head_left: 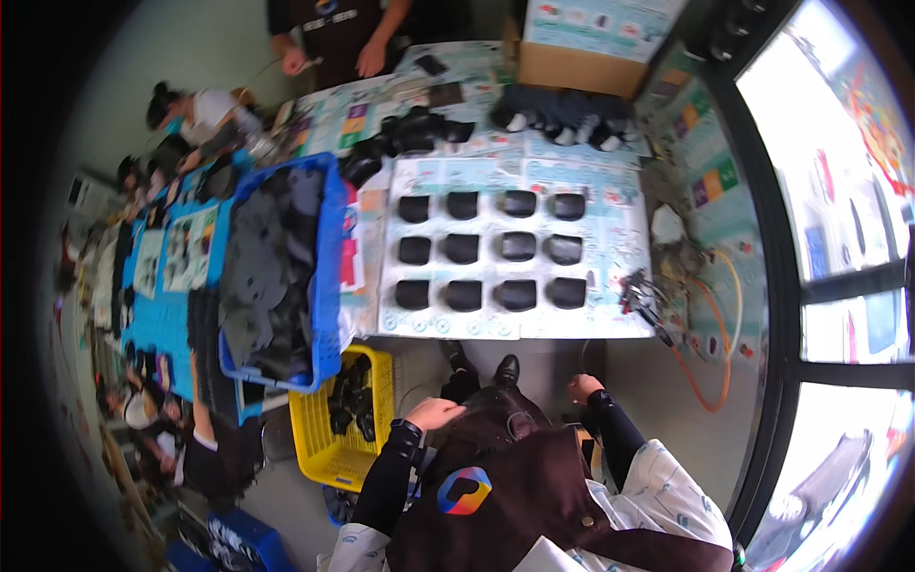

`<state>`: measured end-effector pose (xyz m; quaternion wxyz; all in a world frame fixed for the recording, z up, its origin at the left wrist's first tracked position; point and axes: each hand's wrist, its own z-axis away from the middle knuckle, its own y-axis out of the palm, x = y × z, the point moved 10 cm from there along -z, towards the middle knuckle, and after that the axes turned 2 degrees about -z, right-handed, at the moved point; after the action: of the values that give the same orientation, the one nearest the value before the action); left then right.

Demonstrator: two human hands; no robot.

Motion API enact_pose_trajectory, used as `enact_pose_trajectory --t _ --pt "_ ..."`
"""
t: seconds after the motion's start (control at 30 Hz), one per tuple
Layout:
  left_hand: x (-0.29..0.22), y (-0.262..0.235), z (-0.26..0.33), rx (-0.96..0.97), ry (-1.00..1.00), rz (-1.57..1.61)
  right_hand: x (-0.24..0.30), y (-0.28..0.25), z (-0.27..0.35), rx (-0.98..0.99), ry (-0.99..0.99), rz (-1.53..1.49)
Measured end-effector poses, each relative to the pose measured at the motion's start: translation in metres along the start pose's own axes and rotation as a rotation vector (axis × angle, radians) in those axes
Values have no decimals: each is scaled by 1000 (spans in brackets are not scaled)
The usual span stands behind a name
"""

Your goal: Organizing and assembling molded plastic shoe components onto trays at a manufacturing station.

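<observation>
From my view's centre, my left hand (pixel 434 413) is at 6 o'clock, my right hand (pixel 583 386) at 4. Toward 1, 12 black curved pieces (pixel 462 249) in 3 rows lie on the tabletop (pixel 617 238); a blue crate (pixel 331 267) stands at 9.

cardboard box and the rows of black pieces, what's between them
In the head view, a dark pile with pale patches, then a strip of printed paper before the black pieces.

Worn on the head, a fisheye camera looks steeply down over the apron (pixel 548 481) at bottom center, the left hand (pixel 434 413) and right hand (pixel 583 387) close below mid-frame, the table (pixel 610 186) beyond at center, a co-worker (pixel 334 38) farther off at top.
</observation>
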<state>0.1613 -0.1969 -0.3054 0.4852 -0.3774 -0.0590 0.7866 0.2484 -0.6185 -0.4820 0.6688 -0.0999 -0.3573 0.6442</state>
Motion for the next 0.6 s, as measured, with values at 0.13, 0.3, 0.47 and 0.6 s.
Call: enact_pose_trajectory --t 0.13,0.3,0.47,0.6 --pt "229 93 84 -135 -443 554 46 50 -52 326 -516 607" --pt "309 201 271 -1138 -589 1987 20 37 -29 377 289 -710" --pt "247 211 295 -428 -628 1721 39 15 -29 455 -156 -17" --pt "293 213 327 -864 -319 2109 70 5 -48 414 102 -183"
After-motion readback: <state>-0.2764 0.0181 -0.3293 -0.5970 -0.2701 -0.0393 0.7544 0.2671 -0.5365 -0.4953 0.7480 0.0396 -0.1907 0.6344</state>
